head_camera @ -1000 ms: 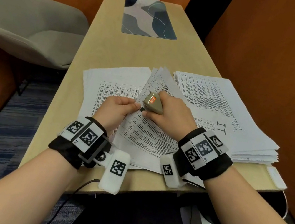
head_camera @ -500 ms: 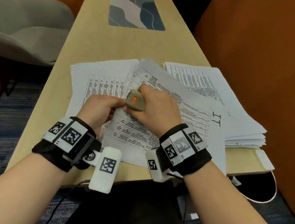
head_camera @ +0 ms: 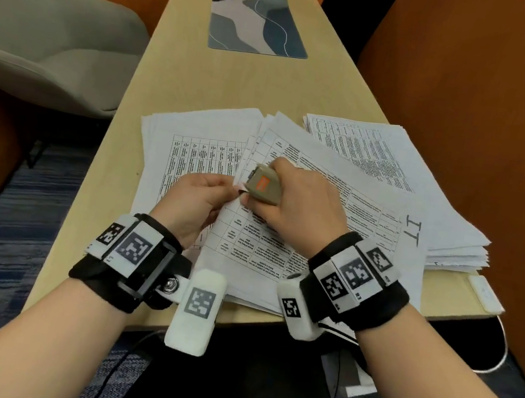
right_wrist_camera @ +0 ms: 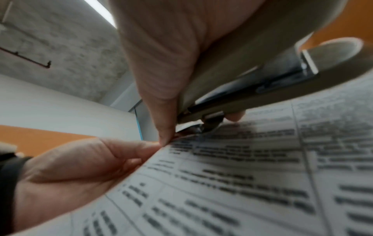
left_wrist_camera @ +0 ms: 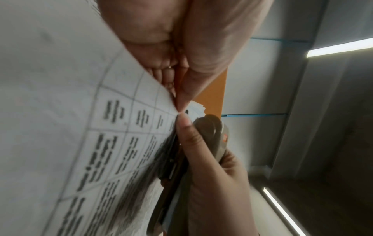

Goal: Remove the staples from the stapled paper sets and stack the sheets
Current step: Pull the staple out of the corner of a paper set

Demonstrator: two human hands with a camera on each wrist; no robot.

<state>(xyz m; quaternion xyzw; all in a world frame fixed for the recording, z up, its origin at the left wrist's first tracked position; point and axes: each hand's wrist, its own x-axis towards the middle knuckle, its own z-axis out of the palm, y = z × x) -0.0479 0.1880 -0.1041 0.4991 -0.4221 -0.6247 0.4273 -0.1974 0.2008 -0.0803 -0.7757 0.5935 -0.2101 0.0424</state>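
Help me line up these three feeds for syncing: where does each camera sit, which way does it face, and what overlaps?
Head: worn on the head, looking forward and down at the table; both forearms, left hand, right hand.
Left wrist: looks along the left hand, upward past the paper set toward ceiling lights.
Right wrist: looks along the right hand at the staple remover.
Shared: all three show both hands, remover and paper corner.

Hidden between left hand (head_camera: 197, 201) and right hand (head_camera: 301, 205): the staple itself. Blurred in both wrist views: print on the stapled set (right_wrist_camera: 252, 183). Cut off at 12 o'clock: the mat (head_camera: 256, 20).
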